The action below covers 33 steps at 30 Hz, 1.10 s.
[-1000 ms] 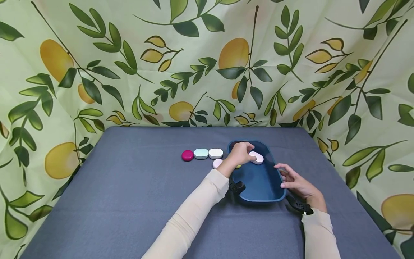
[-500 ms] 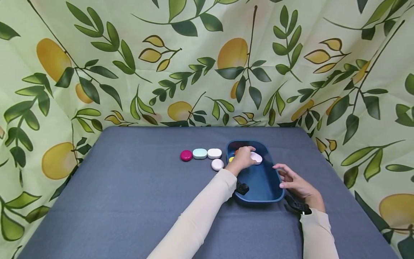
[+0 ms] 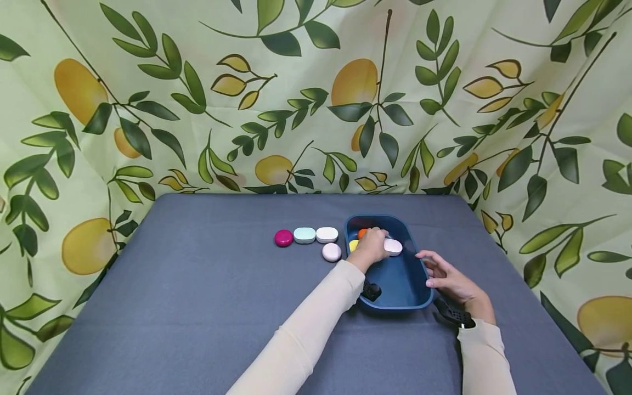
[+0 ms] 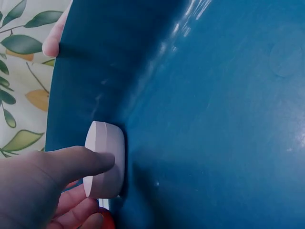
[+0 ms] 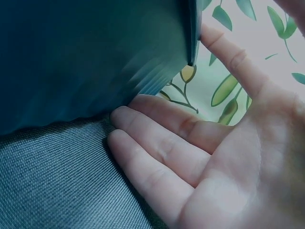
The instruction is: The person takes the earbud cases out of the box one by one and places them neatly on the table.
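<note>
A pale pink oval case [image 3: 394, 247] lies at the right wall inside the blue bin [image 3: 395, 288]. My left hand [image 3: 373, 246] reaches into the bin and pinches this case. In the left wrist view the thumb [image 4: 90, 161] lies across the side of the case [image 4: 108, 143], with the other fingers partly hidden behind it. My right hand [image 3: 451, 277] is at the bin's right side. In the right wrist view its relaxed fingers [image 5: 157, 148] touch the bin's outer wall [image 5: 95, 57] low down, and another finger reaches the rim.
Beside the left hand, orange [image 3: 362, 233] and yellow [image 3: 353, 244] pieces show in the bin. Left of it on the grey table [image 3: 197, 307] stand a crimson round case [image 3: 283, 238], a mint oval case [image 3: 304, 235], a white oval case [image 3: 327, 235] and a pale pink round case [image 3: 332, 252].
My left hand has moved a little lower into the bin, still holding the pale pink oval case, uncovering the orange and yellow pieces. My right hand stays at the bin's side.
</note>
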Available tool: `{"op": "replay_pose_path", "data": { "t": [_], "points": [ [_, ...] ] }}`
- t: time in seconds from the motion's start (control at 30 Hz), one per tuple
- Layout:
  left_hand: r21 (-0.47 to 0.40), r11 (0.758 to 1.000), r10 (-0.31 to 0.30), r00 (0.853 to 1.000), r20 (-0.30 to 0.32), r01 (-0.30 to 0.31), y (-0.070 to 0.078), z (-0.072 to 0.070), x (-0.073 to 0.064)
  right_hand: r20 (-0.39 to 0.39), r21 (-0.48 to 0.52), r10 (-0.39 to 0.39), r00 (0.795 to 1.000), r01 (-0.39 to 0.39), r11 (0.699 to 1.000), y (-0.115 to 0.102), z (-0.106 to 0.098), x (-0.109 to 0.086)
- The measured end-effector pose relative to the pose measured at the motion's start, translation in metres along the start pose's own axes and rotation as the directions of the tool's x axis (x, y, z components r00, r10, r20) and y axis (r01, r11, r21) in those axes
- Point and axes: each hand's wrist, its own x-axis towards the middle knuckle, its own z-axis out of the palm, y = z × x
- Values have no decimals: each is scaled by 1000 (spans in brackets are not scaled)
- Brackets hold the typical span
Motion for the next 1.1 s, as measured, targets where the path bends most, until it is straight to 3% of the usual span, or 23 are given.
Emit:
{"op": "replay_pose_path", "data": {
  "t": [0.2, 0.53, 0.67, 0.83, 1.1],
  "points": [
    [33, 999, 5, 1000, 26, -6, 0, 1, 1, 5, 3, -7, 1000, 7, 1000, 0, -1, 0],
    [-169, 985, -30, 999, 20, 33, 4, -4, 0, -12, -6, 15, 1000, -15, 1000, -1, 1, 0],
    [-182, 983, 27, 999, -17, -30, 5, -16, -4, -34, -19, 28, 999, -28, 999, -2, 3, 0],
    [-156, 977, 133, 989, -72, -143, 4, -33, -6, -64, -40, 41, 997, -44, 998, -2, 4, 0],
    [-203, 962, 177, 983, -50, -183, -1, -55, -18, -73, 8, 19, 997, -19, 1000, -1, 5, 0]
  ]
}}
